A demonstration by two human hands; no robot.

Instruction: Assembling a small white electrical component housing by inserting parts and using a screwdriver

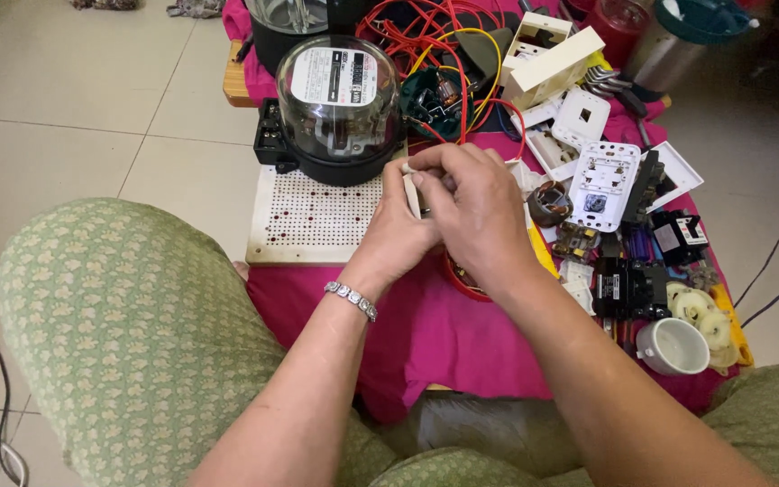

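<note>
While both hands, left hand (398, 230) and right hand (472, 212), pinch a small white part (410, 191) together beside the glass-domed meter (340, 104), it could slip into the clutter below.

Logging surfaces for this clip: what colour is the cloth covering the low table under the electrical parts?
Bright magenta-pink cloth, plain with no pattern; the head view shows it best.

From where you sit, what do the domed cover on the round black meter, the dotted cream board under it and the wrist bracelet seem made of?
The domed cover looks like clear glass or plastic: the inner parts show through, with glints. The dotted cream board seems matte perforated plastic or hardboard, with even rows of holes. The wrist bracelet looks like polished silvery metal links.
</note>
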